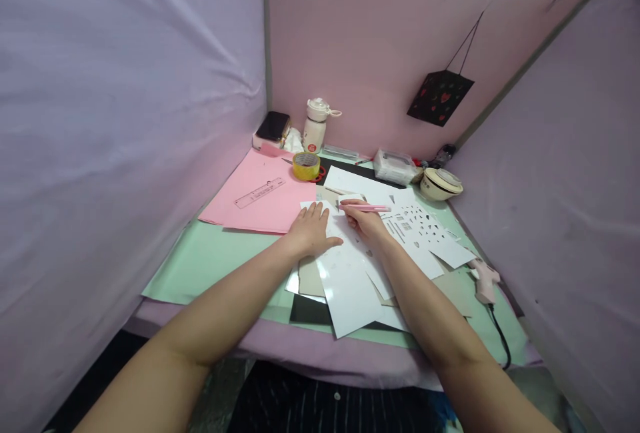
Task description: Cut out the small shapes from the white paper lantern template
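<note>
My left hand (313, 229) lies flat with fingers spread, pressing on a white sheet of paper (353, 299). In my right hand (364, 221) is a slim pink pen-shaped craft knife (373, 207), pinched between the fingers. Its tip points left, over the upper part of the sheet near my left fingertips; whether it touches the paper I cannot tell. Small cut-outs and faint marks show on this sheet. Right of my right hand spreads another white sheet (425, 223) with many small cut holes. Beneath the papers are pieces of grey board (311, 278) and black card (310, 311).
Pink paper (265, 213) with a clear ruler (260, 193) lies left. Behind stand yellow tape (306, 166), red-handled scissors (320, 173), a bottle (314, 133), a phone (273, 125), a plastic box (394, 166) and bowls (441, 184). A corded glue gun (485, 281) lies right.
</note>
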{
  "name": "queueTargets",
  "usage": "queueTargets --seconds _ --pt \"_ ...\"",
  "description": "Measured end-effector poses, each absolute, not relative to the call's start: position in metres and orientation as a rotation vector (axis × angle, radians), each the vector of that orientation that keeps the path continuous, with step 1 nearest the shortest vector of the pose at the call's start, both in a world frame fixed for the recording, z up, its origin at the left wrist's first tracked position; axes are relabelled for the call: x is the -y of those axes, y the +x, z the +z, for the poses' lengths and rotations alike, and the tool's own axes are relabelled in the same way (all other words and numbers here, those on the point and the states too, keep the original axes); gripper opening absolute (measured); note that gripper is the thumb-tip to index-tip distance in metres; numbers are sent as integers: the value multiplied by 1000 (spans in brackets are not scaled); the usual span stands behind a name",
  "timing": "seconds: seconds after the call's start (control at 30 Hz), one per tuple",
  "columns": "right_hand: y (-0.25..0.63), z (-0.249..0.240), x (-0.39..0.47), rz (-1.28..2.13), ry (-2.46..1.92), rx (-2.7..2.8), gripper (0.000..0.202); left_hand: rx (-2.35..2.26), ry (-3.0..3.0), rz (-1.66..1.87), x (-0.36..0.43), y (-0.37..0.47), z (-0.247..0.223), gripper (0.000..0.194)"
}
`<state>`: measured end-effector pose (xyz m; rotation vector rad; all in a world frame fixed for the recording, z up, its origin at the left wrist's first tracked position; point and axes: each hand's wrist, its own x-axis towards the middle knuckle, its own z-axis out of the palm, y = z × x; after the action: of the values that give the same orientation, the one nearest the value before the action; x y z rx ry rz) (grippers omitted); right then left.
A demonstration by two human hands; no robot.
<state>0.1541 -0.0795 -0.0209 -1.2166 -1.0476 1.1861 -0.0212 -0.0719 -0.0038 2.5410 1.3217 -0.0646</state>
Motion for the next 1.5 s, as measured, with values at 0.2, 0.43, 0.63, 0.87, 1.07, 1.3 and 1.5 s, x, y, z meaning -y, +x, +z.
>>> queueTargets --seconds 0.2,0.43,0.63,0.87,1.07,1.3,1.5 --pt "154 -5 82 1246 -1226 988 42 -1347 2575 -67 71 -20 0 97" --pt "157 2 77 1110 -1408 1056 31 -1303 3002 -209 115 7 11 54" --pt "158 -7 76 1032 -1525 1226 18 -1147 3038 -350 137 19 2 51" --pt "157 -4 78 982 -1624 1339 19 -1037 3110 -208 133 8 -16 53" --pt "160 -7 79 977 -1670 1353 17 -1020 3115 75 131 4 -21 49" --pt "148 -17 85 798 -1614 1327 12 -1055 3055 210 128 5 -19 42" --pt "146 -19 84 770 -1637 1324 18 -1021 3064 214 126 3 -19 43"
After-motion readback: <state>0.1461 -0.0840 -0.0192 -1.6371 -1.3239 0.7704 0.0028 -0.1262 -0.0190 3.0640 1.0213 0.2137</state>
